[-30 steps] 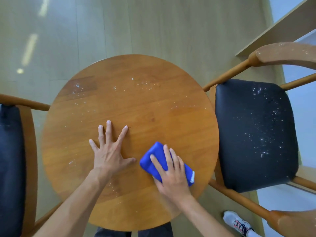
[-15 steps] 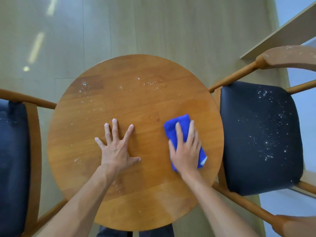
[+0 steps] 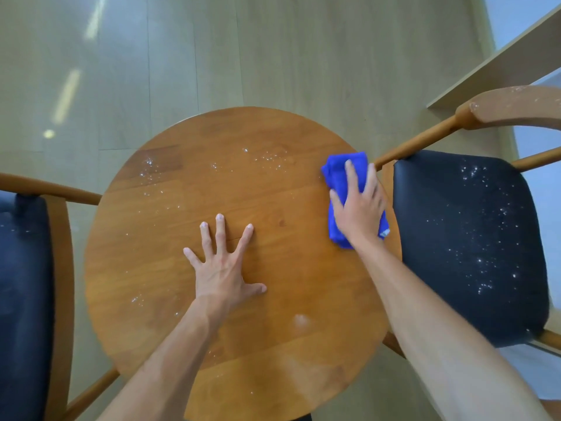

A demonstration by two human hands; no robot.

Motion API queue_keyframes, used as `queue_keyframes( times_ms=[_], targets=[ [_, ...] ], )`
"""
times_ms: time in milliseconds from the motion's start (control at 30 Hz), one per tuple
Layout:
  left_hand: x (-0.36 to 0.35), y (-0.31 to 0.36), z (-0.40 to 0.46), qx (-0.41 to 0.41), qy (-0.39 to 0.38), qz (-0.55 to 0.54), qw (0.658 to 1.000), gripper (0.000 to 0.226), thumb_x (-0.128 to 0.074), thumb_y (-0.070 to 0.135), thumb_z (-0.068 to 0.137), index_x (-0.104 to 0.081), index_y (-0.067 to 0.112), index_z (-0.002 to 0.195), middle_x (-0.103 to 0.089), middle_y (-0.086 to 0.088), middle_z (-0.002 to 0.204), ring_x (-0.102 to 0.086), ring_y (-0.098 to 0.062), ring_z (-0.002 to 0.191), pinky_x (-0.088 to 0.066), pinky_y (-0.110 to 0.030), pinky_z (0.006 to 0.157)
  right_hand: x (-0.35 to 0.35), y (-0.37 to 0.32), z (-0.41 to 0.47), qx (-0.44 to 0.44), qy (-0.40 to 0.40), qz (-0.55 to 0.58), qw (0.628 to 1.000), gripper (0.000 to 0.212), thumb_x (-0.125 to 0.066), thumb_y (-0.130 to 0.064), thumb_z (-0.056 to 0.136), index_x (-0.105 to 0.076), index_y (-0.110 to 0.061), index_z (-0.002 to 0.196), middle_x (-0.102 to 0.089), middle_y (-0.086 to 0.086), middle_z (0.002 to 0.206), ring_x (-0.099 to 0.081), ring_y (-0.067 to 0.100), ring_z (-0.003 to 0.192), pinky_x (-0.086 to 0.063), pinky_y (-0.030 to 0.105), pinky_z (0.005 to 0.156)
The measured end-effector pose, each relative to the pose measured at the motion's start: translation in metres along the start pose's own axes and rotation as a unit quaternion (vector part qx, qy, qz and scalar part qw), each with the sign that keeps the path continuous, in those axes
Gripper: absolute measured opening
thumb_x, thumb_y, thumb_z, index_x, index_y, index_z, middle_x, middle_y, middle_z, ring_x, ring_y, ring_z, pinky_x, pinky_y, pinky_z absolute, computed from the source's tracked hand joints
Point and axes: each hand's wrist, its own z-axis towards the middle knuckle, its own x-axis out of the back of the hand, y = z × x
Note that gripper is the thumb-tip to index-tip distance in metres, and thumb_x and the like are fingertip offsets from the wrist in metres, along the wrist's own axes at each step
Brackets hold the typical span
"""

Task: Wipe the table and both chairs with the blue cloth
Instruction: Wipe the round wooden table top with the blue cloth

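Since a second ago the right hand (image 3: pixel 358 205) has swept the blue cloth (image 3: pixel 343 174) from the near middle of the bench (image 3: pixel 243 344) out to its far right edge, next to the right chair (image 3: pixel 467 238). Its fingers lie flat and fairly straight on top of the folded cloth, pressing it down rather than gripping it, which probably spreads pressure over a wide strip. The left hand (image 3: pixel 223 268) has stayed spread flat on the wood near the centre, fingers splayed, holding nothing; it seems to steady the bench against the push. White crumbs still dot the far and left parts of the top. The cloth is a bright blue, soft, thick pad with a small pale tag at its near corner. Both chair seats are dark, the right one heavily speckled; the left chair (image 3: pixel 27 284) shows only faint specks.
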Motion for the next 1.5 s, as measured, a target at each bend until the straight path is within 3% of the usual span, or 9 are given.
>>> queue_keyframes(
  times_ms=[100, 367, 433, 533, 667, 833, 1000, 1333, 1500],
  targets=[
    [0.001, 0.000, 0.001, 0.001, -0.004, -0.013, 1.000, 0.125, -0.070, 0.074, 0.059, 0.015, 0.047, 0.146, 0.040, -0.009, 0.149, 0.032, -0.038, 0.139, -0.009, -0.070, 0.108, 0.000, -0.013, 0.003, -0.037, 0.015, -0.025, 0.999, 0.063, -0.046, -0.043, 0.095, -0.024, -0.023, 0.150, -0.014, 0.021, 0.157, -0.027, 0.041, 0.137, -0.029, 0.056, 0.108],
    [0.004, 0.001, -0.002, 0.002, -0.003, -0.020, 1.000, 0.123, -0.069, 0.073, 0.061, 0.015, 0.047, 0.146, 0.042, -0.007, 0.148, 0.034, -0.036, 0.138, -0.009, -0.069, 0.110, 0.005, 0.056, -0.163, 0.341, -0.038, -0.037, 0.939, 0.061, -0.056, -0.037, 0.088, -0.037, -0.030, 0.145, -0.031, 0.018, 0.152, -0.033, 0.038, 0.139, -0.038, 0.058, 0.101],
    [0.004, 0.001, -0.001, 0.001, -0.003, -0.013, 1.000, 0.122, -0.068, 0.075, 0.061, 0.016, 0.047, 0.146, 0.043, -0.008, 0.147, 0.034, -0.037, 0.138, -0.009, -0.069, 0.110, 0.006, 0.074, -0.129, 0.273, -0.010, -0.048, 0.961, 0.060, -0.051, -0.037, 0.090, -0.033, -0.028, 0.146, -0.028, 0.018, 0.152, -0.034, 0.039, 0.137, -0.038, 0.057, 0.102],
    [0.003, 0.001, 0.000, 0.003, -0.004, -0.014, 1.000, 0.122, -0.068, 0.074, 0.062, 0.016, 0.046, 0.146, 0.044, -0.009, 0.147, 0.035, -0.037, 0.138, -0.009, -0.069, 0.110, 0.010, 0.063, -0.051, 0.006, 0.033, -0.023, 0.999, 0.056, -0.048, -0.037, 0.095, -0.032, -0.022, 0.147, -0.024, 0.020, 0.153, -0.036, 0.042, 0.131, -0.037, 0.055, 0.099],
    [0.001, 0.000, 0.001, 0.006, -0.010, -0.012, 1.000, 0.124, -0.068, 0.074, 0.061, 0.019, 0.047, 0.145, 0.045, -0.008, 0.146, 0.036, -0.037, 0.137, -0.008, -0.070, 0.109, 0.010, 0.023, 0.025, -0.254, 0.039, 0.038, 0.966, 0.056, -0.046, -0.036, 0.097, -0.027, -0.023, 0.148, -0.020, 0.019, 0.154, -0.036, 0.043, 0.126, -0.029, 0.053, 0.102],
    [0.004, 0.001, -0.001, 0.005, -0.015, -0.024, 1.000, 0.123, -0.070, 0.072, 0.062, 0.017, 0.047, 0.145, 0.044, -0.008, 0.147, 0.036, -0.036, 0.137, -0.006, -0.069, 0.110, -0.002, -0.012, -0.095, 0.032, 0.031, -0.029, 0.999, 0.062, -0.052, -0.033, 0.092, -0.032, -0.019, 0.148, -0.021, 0.024, 0.154, -0.034, 0.043, 0.132, -0.035, 0.051, 0.104],
    [0.003, 0.001, -0.002, 0.003, -0.009, -0.016, 1.000, 0.123, -0.066, 0.074, 0.064, 0.023, 0.045, 0.144, 0.046, -0.009, 0.146, 0.037, -0.037, 0.137, -0.006, -0.069, 0.111, 0.002, 0.034, -0.173, 0.341, -0.044, -0.015, 0.939, 0.061, -0.061, -0.031, 0.085, -0.042, -0.026, 0.143, -0.030, 0.019, 0.152, -0.033, 0.037, 0.138, -0.038, 0.055, 0.103],
    [0.002, 0.000, 0.000, 0.001, -0.018, -0.018, 1.000, 0.123, -0.065, 0.071, 0.067, 0.036, 0.044, 0.132, 0.051, -0.010, 0.141, 0.040, -0.038, 0.134, -0.001, -0.070, 0.109, -0.024, -0.117, 0.050, 0.071, 0.031, -0.009, 0.997, 0.061, -0.055, -0.040, 0.088, -0.039, -0.022, 0.144, -0.029, 0.023, 0.151, -0.042, 0.043, 0.127, -0.040, 0.054, 0.099],
    [0.005, -0.001, -0.003, -0.004, -0.020, -0.017, 1.000, 0.123, -0.066, 0.071, 0.067, 0.030, 0.044, 0.140, 0.049, -0.009, 0.143, 0.038, -0.037, 0.136, -0.003, -0.069, 0.110, -0.018, -0.081, -0.046, 0.264, -0.009, -0.025, 0.964, 0.061, -0.052, -0.035, 0.089, -0.036, -0.025, 0.147, -0.024, 0.019, 0.155, -0.033, 0.037, 0.138, -0.036, 0.049, 0.106]
  ],
)
